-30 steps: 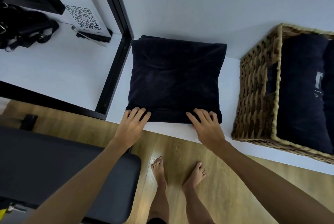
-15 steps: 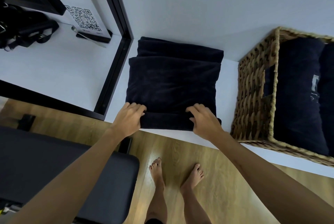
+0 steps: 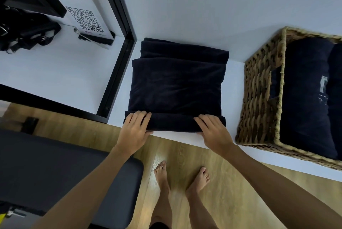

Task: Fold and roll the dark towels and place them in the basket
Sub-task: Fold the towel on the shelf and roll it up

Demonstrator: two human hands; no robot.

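Observation:
A dark folded towel (image 3: 175,84) lies on the white shelf (image 3: 235,79), its near edge turned over into a short roll. My left hand (image 3: 134,129) grips the roll's left end, fingers over the top and thumb at the near side. My right hand (image 3: 212,132) grips the right end the same way. To the right stands a wicker basket (image 3: 259,92) with dark rolled towels (image 3: 305,99) lying inside it.
A black metal frame (image 3: 118,62) borders the towel on the left. Behind it stand a QR-code sign (image 3: 83,18) and a black bag (image 3: 24,31). A dark bench (image 3: 46,169) sits low on the left. My bare feet stand on the wood floor (image 3: 185,156).
The towel's near edge has been turned over into a roll. Both hands went from lying flat on the edge to curling round it.

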